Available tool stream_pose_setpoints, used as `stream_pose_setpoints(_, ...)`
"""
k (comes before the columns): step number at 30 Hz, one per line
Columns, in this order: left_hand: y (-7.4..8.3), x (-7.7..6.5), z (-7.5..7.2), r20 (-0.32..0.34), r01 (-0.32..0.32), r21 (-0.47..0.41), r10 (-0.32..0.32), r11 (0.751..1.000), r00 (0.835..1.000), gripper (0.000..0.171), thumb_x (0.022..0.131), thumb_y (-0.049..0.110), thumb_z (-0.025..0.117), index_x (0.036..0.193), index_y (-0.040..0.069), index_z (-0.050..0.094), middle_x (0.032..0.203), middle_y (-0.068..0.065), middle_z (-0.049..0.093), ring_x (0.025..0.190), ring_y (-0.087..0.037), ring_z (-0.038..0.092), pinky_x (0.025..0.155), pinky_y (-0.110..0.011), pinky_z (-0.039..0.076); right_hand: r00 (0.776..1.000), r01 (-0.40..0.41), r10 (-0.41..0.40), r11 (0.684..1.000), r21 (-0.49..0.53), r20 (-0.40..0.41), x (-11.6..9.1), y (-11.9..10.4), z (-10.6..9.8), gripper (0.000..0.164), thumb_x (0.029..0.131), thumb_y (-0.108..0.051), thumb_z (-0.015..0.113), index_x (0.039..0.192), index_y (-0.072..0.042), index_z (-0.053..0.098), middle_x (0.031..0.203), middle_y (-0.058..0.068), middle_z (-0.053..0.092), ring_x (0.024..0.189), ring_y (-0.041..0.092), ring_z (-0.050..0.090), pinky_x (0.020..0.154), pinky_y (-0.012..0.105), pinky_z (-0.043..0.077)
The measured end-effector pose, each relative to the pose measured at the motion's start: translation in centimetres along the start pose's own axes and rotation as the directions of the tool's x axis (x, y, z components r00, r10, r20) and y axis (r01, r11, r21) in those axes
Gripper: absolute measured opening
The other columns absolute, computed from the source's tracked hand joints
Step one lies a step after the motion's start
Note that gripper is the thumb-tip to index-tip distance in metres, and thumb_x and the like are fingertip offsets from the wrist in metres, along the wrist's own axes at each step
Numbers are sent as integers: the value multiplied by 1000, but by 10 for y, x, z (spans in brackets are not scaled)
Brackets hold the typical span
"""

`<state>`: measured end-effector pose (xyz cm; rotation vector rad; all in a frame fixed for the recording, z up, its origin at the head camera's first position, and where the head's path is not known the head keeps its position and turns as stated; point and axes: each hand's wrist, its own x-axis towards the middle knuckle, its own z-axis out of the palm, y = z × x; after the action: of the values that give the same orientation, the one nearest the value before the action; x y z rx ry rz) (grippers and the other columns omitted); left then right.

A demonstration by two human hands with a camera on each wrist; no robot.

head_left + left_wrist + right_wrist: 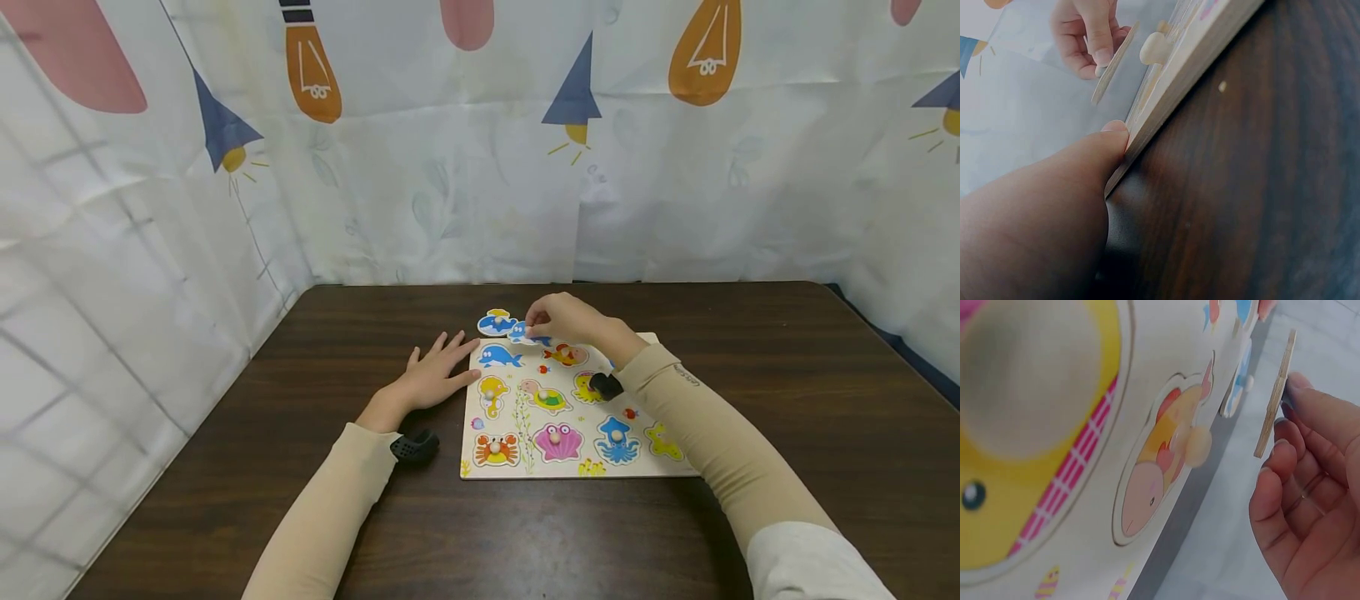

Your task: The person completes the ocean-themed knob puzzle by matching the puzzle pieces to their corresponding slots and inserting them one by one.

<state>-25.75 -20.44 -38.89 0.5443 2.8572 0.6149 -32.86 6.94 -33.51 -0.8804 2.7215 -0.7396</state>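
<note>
My right hand (566, 318) is above the far edge of the wooden peg puzzle board (517, 472), pinching a blue sea-animal puzzle piece (519, 333) by its knob. That piece shows edge-on in the right wrist view (1275, 394), clear of the board. My left hand (431, 375) lies at the board's left side with fingers spread, and its thumb (1116, 140) touches the board's edge. A blue whale piece (495, 323) lies just beyond the far left corner. Below it, the board's blue whale picture (498, 357) has no knob.
Knobbed pieces sit in the board: a seahorse (491, 396), turtle (545, 397), crab (496, 450), shell (558, 442), squid (617, 442) and orange fish (567, 356). Dark tabletop (375, 517) surrounds the board. A printed curtain (487, 208) hangs behind.
</note>
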Motion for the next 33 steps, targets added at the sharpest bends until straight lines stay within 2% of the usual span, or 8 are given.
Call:
stream_pose_setpoints(24,1,-1,-1,12,10,11,-11,1000,1000,71,106,56,46,166,25,25,171,-9,11,157,-35,-1,115,-71,-4,991,107,-106,994,-13,77,14,-26,18,11,98,-19,73,102,-9,71,92,2,64,85,18,57,78,29,49)
stream_pose_setpoints(33,0,0,0,16,10,12,-11,1000,1000,70,106,55,46,166,26,23,171,-9,10,157,-34,-1,116,-71,-4,989,88,-78,994,-72,127,18,-33,21,12,99,-21,71,104,-10,71,90,1,62,82,17,55,75,28,45)
